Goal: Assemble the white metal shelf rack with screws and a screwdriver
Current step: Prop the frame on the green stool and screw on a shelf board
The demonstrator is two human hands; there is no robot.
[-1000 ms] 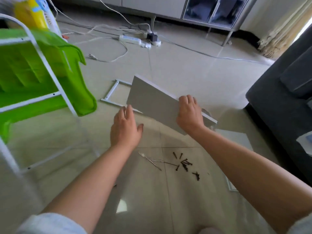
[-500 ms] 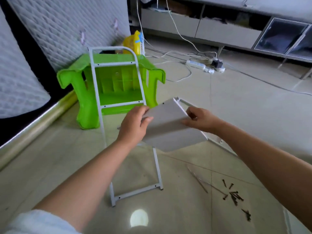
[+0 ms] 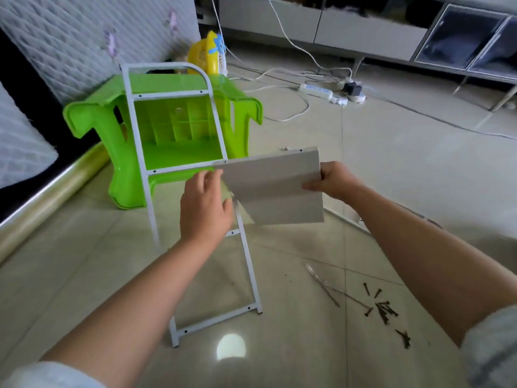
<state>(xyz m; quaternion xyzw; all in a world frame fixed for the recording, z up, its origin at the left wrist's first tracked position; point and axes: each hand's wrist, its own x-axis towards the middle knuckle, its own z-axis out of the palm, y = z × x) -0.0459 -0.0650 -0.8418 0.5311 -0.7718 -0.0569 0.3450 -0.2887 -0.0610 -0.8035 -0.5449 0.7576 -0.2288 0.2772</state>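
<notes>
Your shelf panel point(image 3: 275, 186) now sits flatter and wider across the view than half a second ago, its left corner up against the frame's middle rung; it is held in the air just in front of the side frame point(image 3: 193, 191). Your right hand point(image 3: 334, 180) pinches its right edge, thumb on top, the other fingers hidden beneath. Your left hand point(image 3: 205, 207) has come off the panel's top; its fingers are loosely spread at the left edge, and whether they touch is hard to tell through blur. The panel is flat, matte white and rectangular, with small holes along the far edge. The frame is thin white tubing with a rounded top, leaning on a glossy green plastic stool point(image 3: 173, 130). Dark screws point(image 3: 383, 309) and a slim screwdriver point(image 3: 323, 285) lie on shiny beige tiles point(image 3: 405, 163). A second frame point(image 3: 345, 219) is mostly hidden behind your right arm.
</notes>
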